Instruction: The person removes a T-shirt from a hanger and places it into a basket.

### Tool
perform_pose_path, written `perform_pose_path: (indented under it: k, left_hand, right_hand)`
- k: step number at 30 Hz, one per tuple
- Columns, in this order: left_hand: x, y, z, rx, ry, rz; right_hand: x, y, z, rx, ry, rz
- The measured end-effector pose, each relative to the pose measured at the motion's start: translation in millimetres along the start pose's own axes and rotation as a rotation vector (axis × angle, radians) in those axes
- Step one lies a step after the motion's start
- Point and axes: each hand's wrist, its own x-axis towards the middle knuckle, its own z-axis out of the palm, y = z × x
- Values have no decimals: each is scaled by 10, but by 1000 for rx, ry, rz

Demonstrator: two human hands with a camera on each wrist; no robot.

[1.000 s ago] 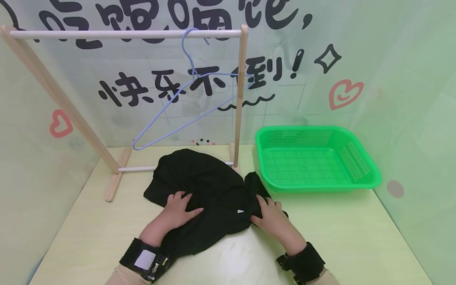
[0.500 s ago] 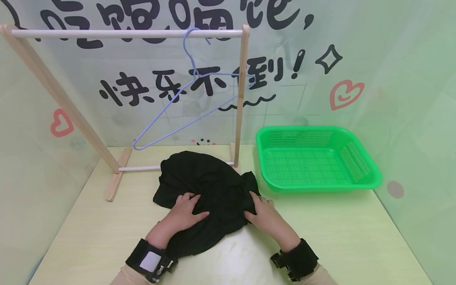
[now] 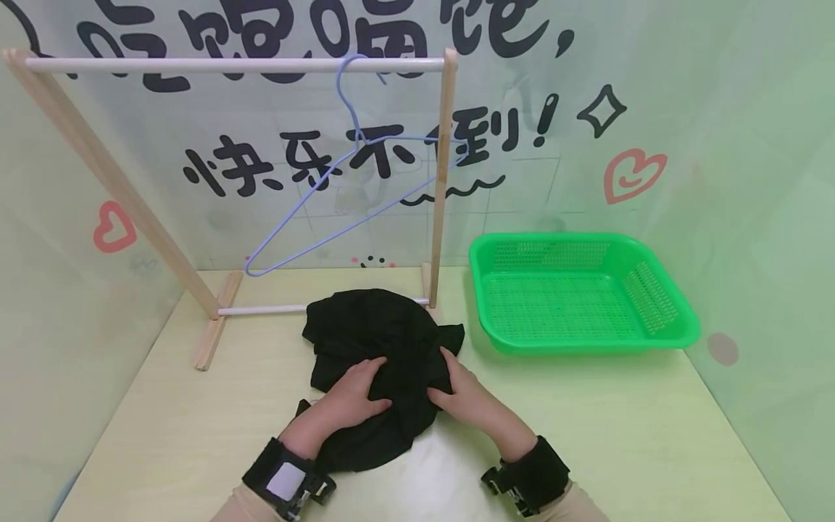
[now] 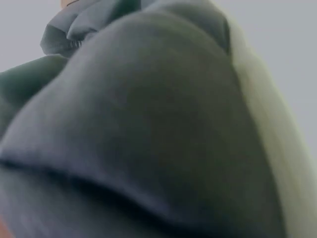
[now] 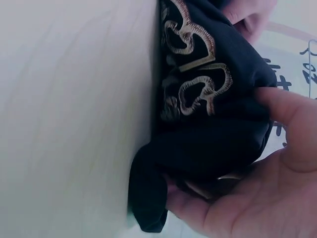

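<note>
A black garment [image 3: 398, 319] lies bunched on the table in front of the rack, and its exact kind is hidden by the folds. My left hand [image 3: 355, 395] grips its left part, thumb on top and fingertips buried in the cloth. On the right side my right hand [image 3: 466, 395] holds a gathered edge. The right wrist view shows the right thumb and fingers [image 5: 287, 119] pinching a dark fold, with tan and white printed lettering [image 5: 203, 91] beside it. Blurred dark cloth [image 4: 143, 114] fills most of the left wrist view.
A wooden rack [image 3: 440, 188] stands behind the garment, a blue wire hanger [image 3: 293, 210] hooked on its top bar. To the right sits a green plastic basket [image 3: 583, 344]. A printed backdrop [image 3: 522, 196] closes off the rear of the table [image 3: 620, 435].
Both hands have drawn closer together, the left moving right and the right moving left. Between them the garment has become narrower and more bunched. Rack, hanger and basket stay put.
</note>
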Motion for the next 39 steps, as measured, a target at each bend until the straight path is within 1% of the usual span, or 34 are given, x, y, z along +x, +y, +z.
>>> perform_pose_path:
  k: [3, 6, 8, 13, 15, 17, 20, 25, 29, 32, 36, 39]
  left_hand:
    - [-3, 27, 14, -49, -15, 29]
    - [-7, 42, 27, -74, -20, 70]
    - [-12, 44, 38, -89, -13, 86]
    - [-17, 64, 68, -168, 30, 164]
    - [-18, 90, 75, -208, 42, 198]
    - [-20, 122, 81, -245, 48, 219]
    - [-25, 182, 83, -311, 51, 239]
    - [-33, 267, 92, -380, 57, 282]
    - [-46, 324, 88, -421, 62, 278]
    - [-55, 360, 81, -449, 60, 272]
    - [-53, 383, 88, -469, 61, 313]
    - [-47, 384, 102, -481, 74, 337]
  right_hand:
    - [4, 3, 37, 58, -34, -18]
    - [1, -15, 64, 88, -57, -26]
    - [-1, -32, 79, 91, -64, -33]
    - [-15, -72, 99, 98, -59, -65]
    - [-17, -81, 107, 94, -43, -85]
    - [-13, -80, 120, 71, -12, -104]
    - [-15, -85, 139, 28, 40, -120]
    - [-21, -98, 150, -62, 141, -145]
    - [-25, -125, 139, -118, 184, -144]
    - [-28, -143, 126, -104, 204, -142]
    - [-31, -142, 117, -29, 238, -151]
    - [-34, -137, 117, 13, 260, -145]
